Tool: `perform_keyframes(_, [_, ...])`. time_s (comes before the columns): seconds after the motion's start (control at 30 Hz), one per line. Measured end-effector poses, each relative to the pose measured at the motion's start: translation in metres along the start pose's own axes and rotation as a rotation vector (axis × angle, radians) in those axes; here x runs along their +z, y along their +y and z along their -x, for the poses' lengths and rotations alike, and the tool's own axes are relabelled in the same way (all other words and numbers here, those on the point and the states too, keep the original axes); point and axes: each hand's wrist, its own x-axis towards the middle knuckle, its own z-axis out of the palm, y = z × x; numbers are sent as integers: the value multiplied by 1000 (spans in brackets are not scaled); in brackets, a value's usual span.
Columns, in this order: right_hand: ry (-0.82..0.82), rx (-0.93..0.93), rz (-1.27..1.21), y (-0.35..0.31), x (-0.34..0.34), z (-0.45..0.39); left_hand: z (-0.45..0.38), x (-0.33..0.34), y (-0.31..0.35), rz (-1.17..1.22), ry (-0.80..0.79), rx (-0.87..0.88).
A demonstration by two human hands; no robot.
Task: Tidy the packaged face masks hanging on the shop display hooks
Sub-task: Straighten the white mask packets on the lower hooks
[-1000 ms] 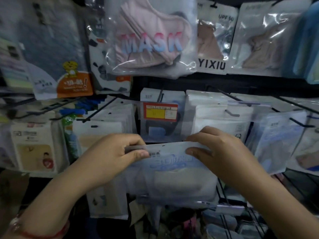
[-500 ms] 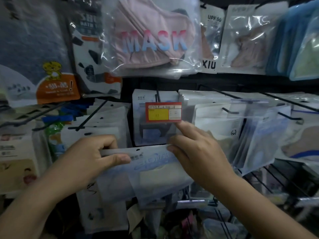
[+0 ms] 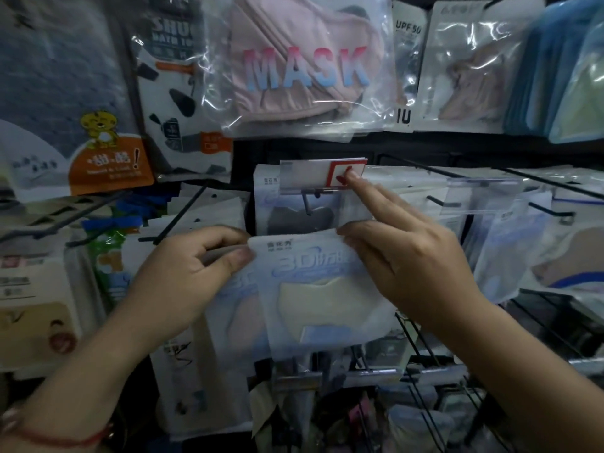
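A white and pale blue face mask packet [image 3: 320,295] with "3D" print is held in front of the display, another like it just behind. My left hand [image 3: 183,276] pinches the packets' top left corner. My right hand [image 3: 402,253] grips the top right edge with thumb and lower fingers, while its forefinger pushes up the price tag holder [image 3: 322,176] on the hook's end [image 3: 307,207]. A packet with a dark mask [image 3: 294,217] hangs behind on that hook.
A big clear bag marked "MASK" [image 3: 304,67] hangs above. More mask packets hang on black hooks to the right [image 3: 510,237] and left [image 3: 202,223]. A blue packet with an orange tiger label [image 3: 104,152] hangs at upper left. Wire racks [image 3: 425,371] stick out below.
The held packets rose toward the middle hook. My right forefinger reached up and flipped the red and yellow price tag upward, so its face now points up.
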Motion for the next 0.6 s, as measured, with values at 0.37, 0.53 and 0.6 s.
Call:
perform_keyframes(0.37, [-207, -41, 34, 7, -9, 7, -23, 22, 9, 248, 87, 110])
perform_keyframes(0.53, [-242, -18, 28, 3, -9, 6, -36, 37, 9, 53, 114, 270])
perform_keyframes(0.6, [-247, -15, 23, 3, -8, 8, -40, 40, 5, 17, 126, 290])
